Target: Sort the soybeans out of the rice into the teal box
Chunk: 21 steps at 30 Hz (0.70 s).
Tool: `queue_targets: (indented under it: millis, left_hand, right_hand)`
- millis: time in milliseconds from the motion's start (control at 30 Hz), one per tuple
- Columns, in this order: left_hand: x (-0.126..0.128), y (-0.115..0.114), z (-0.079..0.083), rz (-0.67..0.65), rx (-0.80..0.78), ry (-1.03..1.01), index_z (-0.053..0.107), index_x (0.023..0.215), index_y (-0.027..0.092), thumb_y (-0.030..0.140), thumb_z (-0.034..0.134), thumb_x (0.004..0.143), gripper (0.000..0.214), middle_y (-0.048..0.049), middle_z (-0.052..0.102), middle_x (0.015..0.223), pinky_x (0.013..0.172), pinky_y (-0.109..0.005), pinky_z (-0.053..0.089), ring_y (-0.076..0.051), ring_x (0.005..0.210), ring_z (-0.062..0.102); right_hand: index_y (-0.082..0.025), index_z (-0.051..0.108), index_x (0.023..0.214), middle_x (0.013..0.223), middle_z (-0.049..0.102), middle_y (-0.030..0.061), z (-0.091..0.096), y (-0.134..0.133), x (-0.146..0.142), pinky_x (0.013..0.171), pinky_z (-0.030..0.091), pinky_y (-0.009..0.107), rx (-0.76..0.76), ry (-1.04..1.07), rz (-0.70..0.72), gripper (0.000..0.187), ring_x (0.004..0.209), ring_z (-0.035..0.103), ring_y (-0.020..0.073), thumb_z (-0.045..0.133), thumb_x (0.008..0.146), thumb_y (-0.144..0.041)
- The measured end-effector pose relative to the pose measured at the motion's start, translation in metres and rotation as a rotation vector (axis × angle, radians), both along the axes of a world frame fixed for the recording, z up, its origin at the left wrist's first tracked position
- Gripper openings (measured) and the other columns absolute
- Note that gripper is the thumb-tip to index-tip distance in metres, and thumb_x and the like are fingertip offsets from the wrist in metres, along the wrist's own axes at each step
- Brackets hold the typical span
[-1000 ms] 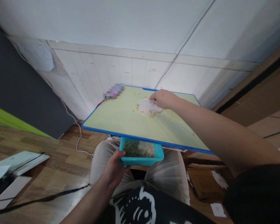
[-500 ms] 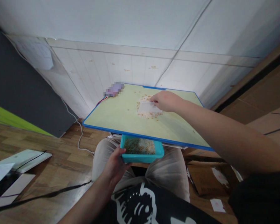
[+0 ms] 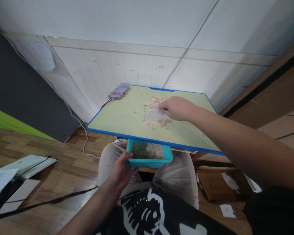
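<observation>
My right hand [image 3: 177, 108] grips a flat white plastic scraper [image 3: 155, 115], its edge down among a spread of pale grains and yellow kernels [image 3: 159, 101] on the table. Some of the grain lies behind the scraper and some in front of it. Below the table's near edge, my left hand [image 3: 122, 166] holds a turquoise plastic box [image 3: 149, 163] by its left side, thumb on the rim. Mixed grain [image 3: 147, 150] lies inside the box. The tabletop [image 3: 117, 119] is pale yellow-green with a blue rim, which covers the back of the box.
A blurred-out purple object [image 3: 120, 91] with a red cord sits at the table's back left corner. The white wall [image 3: 100, 68] stands right behind. Cardboard boxes [image 3: 218, 187] are on the right, and a white cable [image 3: 84, 140] runs along the floor at left.
The scraper has moved slightly toward me through the grain and stands more tilted up, with more grain showing behind it. My left hand keeps the box under the table edge.
</observation>
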<state>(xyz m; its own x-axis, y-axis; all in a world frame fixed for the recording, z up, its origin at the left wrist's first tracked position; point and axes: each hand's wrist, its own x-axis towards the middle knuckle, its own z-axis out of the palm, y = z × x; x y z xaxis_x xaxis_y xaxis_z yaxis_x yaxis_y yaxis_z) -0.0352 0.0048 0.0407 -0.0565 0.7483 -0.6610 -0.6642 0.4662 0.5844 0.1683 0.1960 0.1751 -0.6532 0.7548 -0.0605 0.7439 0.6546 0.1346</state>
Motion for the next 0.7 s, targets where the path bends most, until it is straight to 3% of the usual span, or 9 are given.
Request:
queue_targets:
  millis: [433,700]
  left_hand:
    - [0.000,0.000,-0.002,-0.001,-0.025,0.003,0.071,0.103,0.018,0.021,0.067,0.072,0.031,-0.0081,0.076,0.095,0.066,-0.034,0.052,-0.023,0.078,0.067]
    - [0.001,0.001,0.000,-0.004,-0.031,0.004,0.071,0.097,0.020,0.021,0.067,0.073,0.025,-0.0065,0.077,0.092,0.064,-0.032,0.050,-0.022,0.075,0.066]
  right_hand:
    - [-0.024,0.080,0.111,0.103,0.079,0.0079,-0.002,-0.008,0.001,0.071,0.036,0.033,0.026,0.020,0.002,0.032,0.090,0.066,0.0217,0.052,0.096,-0.021]
    - [-0.021,0.076,0.121,0.111,0.078,0.0085,0.005,0.017,-0.016,0.081,0.042,0.034,0.114,0.221,-0.068,0.035,0.100,0.067,0.0248,0.049,0.098,-0.020]
